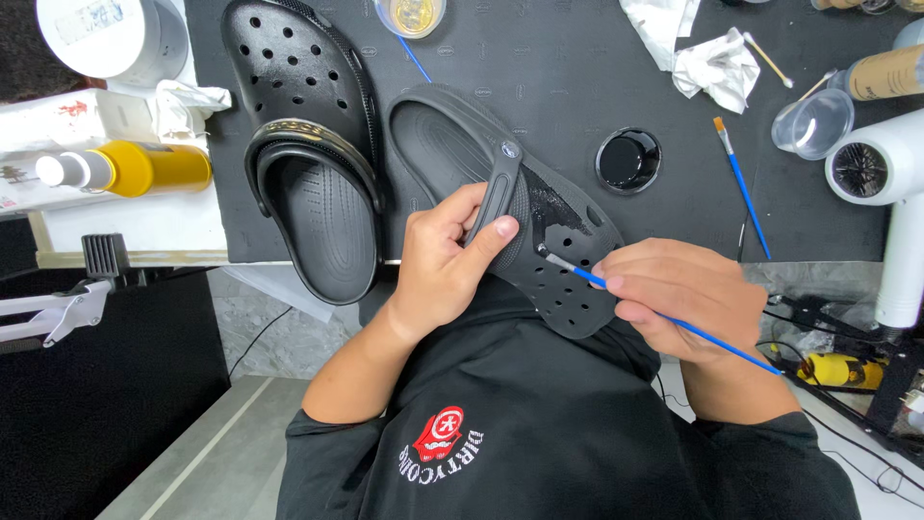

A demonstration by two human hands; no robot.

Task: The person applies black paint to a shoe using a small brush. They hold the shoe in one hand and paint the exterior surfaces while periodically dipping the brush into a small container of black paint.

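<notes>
Left hand comes in from below, wrist bent, fingers curled round the heel strap of the black clog, thumb laid flat along the strap's outer face. That clog lies toe-down at the near edge of the desk, its toe overhanging the edge toward the person's dark shirt. Right hand sits just beside the toe, knuckles up, fingers pressed together and pinching a blue-handled brush; the handle runs back past the wrist, and the bristle tip touches the clog's upper at a glossy wet black patch. A second black clog lies sole-down toward the desk's left edge. A small open pot of black paint sits just beyond the right hand, another blue brush near it.
</notes>
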